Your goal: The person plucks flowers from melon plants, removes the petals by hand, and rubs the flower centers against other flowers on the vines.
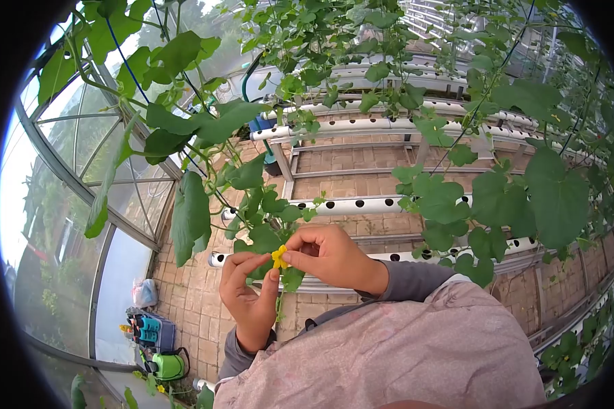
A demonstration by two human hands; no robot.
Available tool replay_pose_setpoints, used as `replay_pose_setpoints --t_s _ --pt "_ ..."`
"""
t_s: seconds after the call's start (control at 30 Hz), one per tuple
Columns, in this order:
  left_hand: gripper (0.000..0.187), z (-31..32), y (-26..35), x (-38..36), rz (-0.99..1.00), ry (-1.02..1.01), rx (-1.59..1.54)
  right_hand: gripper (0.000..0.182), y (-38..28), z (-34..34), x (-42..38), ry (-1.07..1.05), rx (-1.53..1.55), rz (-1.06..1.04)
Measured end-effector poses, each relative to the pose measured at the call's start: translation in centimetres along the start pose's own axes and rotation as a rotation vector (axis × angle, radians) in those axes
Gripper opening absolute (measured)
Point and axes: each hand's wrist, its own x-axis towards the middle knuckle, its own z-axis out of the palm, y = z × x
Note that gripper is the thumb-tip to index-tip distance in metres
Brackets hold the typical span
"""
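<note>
Between my two hands, in the head view, is a small yellow flower with open petals. My right hand comes in from the right and pinches it with thumb and index finger. From below and left, my left hand has thumb and fingertips closed at the flower's other side. Green leaves of a climbing vine hang just behind the fingers, and part of the stem is hidden by them. Both wrists are in grey sleeves.
White pipes with round holes run across in rows on metal stands. Broad-leaved vines climb strings at right and left. At the lower left, a green sprayer and a blue crate stand on brick paving by the greenhouse wall.
</note>
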Motion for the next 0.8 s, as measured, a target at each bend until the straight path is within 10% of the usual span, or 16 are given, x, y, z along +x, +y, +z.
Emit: replay_pose_setpoints --t_s 0.27,0.8 --pt "0.007 2.3 0.1 -0.5 -0.320 0.028 -0.318 0.011 -0.5 -0.8 -0.5 0.076 -0.168 -0.118" --pt "0.009 3.2 0.4 -0.2 -0.296 0.031 -0.307 0.013 -0.1 -1.6 -0.8 0.079 -0.064 -0.060"
